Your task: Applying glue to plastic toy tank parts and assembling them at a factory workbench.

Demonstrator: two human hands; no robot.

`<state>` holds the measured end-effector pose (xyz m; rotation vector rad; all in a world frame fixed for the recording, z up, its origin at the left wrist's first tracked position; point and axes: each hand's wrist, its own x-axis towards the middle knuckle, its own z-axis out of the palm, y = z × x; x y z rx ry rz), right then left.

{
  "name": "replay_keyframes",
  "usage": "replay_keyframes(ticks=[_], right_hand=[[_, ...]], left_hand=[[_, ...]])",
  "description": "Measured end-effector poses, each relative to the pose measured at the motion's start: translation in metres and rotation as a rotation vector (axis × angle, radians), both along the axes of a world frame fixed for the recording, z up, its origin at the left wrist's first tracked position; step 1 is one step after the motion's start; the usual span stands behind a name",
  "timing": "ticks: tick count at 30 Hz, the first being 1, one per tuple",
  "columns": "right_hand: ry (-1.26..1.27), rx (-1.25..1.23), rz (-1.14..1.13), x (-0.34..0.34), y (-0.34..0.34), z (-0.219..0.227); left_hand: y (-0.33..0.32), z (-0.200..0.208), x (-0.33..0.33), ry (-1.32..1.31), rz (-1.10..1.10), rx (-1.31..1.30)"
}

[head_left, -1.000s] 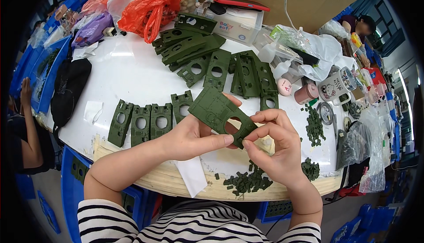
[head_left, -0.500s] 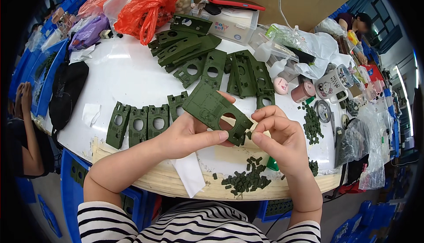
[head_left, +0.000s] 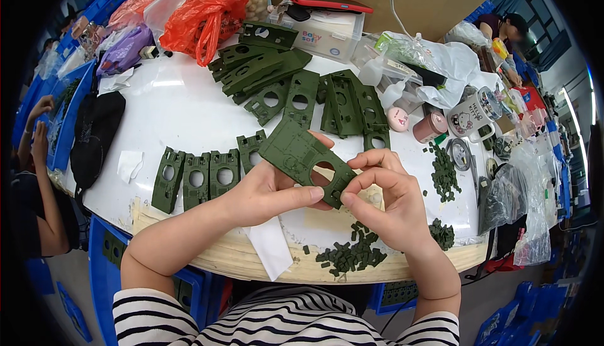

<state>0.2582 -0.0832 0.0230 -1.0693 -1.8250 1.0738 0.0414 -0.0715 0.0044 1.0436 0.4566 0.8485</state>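
Observation:
A dark green plastic tank-model hull (head_left: 292,152) with a round hole is gripped in my left hand (head_left: 272,190), thumb along its near edge and fingers beneath. At the hull's right end, my right hand (head_left: 391,202) has its thumb and fingertips pinched against the edge. A small green part showed in that pinch a moment ago; the fingers now hide it. Below, on the wooden table edge, lies a heap of small dark green parts (head_left: 352,253). Similar hulls (head_left: 196,179) stand in a row to the left of my hands.
More green hulls (head_left: 302,97) are stacked farther back on the white table (head_left: 170,110). Small parts (head_left: 444,176) lie at right, near a white mug (head_left: 467,119) and a pink jar (head_left: 430,127). Red bags (head_left: 207,16) and a clear box (head_left: 324,36) stand behind. A black cap-like cloth (head_left: 97,132) lies left.
My right hand has moved slightly left, bringing its fingertips onto the hull's right end. The left hand and hull have barely moved.

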Motion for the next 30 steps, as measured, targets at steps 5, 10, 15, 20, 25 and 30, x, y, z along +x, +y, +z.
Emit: replay_keyframes(ticks=[5, 10, 15, 20, 25, 30], right_hand=[[-0.017, -0.025, 0.014, -0.0001, 0.0001, 0.0016], [-0.021, 0.043, 0.001, -0.0005, 0.0001, -0.0017], [-0.088, 0.148, -0.018, -0.0016, 0.0004, 0.0004], [-0.168, 0.264, -0.042, -0.0041, -0.0005, 0.0030], [-0.157, 0.265, -0.049, -0.0044, -0.0009, 0.0023], [-0.153, 0.258, -0.045, -0.0050, -0.0004, 0.0019]], left_hand=[[0.0003, -0.0025, 0.0002, 0.013, -0.003, 0.003], [0.0002, -0.0034, 0.0011, 0.011, -0.002, 0.007], [0.0002, -0.0040, 0.0013, 0.012, -0.002, 0.011], [0.0005, -0.0067, 0.0013, 0.010, 0.004, 0.026], [0.0003, -0.0073, 0.0016, 0.015, 0.003, 0.027], [-0.0002, -0.0057, 0.0016, 0.010, 0.005, 0.015]])
